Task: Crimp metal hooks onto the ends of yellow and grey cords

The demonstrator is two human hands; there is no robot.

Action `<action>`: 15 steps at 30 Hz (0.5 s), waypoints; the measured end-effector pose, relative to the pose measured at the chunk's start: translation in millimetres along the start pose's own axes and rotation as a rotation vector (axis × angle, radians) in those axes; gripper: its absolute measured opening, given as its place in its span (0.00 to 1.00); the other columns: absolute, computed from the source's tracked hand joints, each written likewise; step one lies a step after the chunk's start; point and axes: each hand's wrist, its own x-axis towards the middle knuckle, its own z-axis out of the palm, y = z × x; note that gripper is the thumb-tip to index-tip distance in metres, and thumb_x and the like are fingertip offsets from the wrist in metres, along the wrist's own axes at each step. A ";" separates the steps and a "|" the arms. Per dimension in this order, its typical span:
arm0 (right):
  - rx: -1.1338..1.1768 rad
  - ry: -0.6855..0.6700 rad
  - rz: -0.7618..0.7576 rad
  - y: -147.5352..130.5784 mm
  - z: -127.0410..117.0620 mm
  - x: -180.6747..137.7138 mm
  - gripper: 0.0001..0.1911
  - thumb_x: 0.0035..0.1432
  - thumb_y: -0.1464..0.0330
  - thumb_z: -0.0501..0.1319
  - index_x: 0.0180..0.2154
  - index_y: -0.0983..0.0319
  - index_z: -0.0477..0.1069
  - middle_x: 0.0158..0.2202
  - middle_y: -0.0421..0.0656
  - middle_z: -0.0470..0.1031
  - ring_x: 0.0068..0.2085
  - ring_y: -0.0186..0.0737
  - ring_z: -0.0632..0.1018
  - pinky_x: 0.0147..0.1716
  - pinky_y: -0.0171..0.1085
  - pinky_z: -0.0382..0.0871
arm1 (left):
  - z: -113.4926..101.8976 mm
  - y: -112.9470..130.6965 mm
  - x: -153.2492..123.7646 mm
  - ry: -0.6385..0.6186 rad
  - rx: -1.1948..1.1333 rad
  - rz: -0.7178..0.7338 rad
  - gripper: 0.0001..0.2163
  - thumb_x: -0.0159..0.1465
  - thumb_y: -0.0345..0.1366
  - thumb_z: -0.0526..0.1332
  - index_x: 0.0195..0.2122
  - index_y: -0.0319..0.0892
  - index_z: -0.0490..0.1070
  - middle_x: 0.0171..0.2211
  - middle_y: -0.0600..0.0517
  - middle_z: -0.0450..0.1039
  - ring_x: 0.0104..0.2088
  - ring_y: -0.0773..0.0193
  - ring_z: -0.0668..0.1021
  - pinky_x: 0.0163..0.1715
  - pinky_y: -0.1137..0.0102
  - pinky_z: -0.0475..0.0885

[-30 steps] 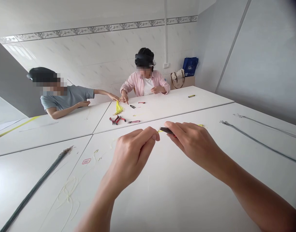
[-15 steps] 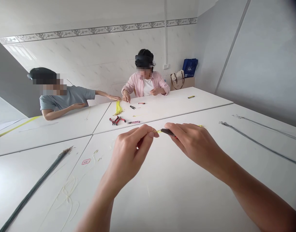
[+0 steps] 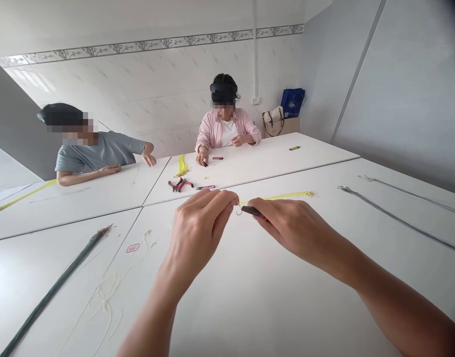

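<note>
Two-handed hold above the worktop (image 3: 272,302), presumably for steadiness, with yellow line (image 3: 240,204) pinched in left hand (image 3: 199,223), small hook (image 3: 239,213) just below, and dark-tipped tool (image 3: 252,210) clamped alongside in right hand (image 3: 298,223).

Left-side glare on the tabletop (image 3: 12,270)

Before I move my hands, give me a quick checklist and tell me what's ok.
1. Right hand has a grip on the dark-tipped tool: ok.
2. Left hand has its fingertips pinched together: ok.
3. Small hook in sight: ok, just below the left fingertips.
4. Hook clear of the tool's tip: cannot tell.
5. Co-workers' hands away from yours: ok, farther across.
6. Nothing lying just beyond the right hand: not ok, a yellow bundle is there.
</note>
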 end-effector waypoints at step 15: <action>0.085 -0.011 0.046 2.8 0.4 -0.4 0.08 0.74 0.70 0.53 0.46 0.61 0.70 0.25 0.35 0.68 0.22 0.32 0.65 0.23 0.33 0.55 | -2.8 -0.7 -0.3 -0.062 -0.177 -0.180 0.09 0.72 0.33 0.57 0.37 0.44 0.77 0.24 0.56 0.71 0.23 0.70 0.68 0.25 0.73 0.63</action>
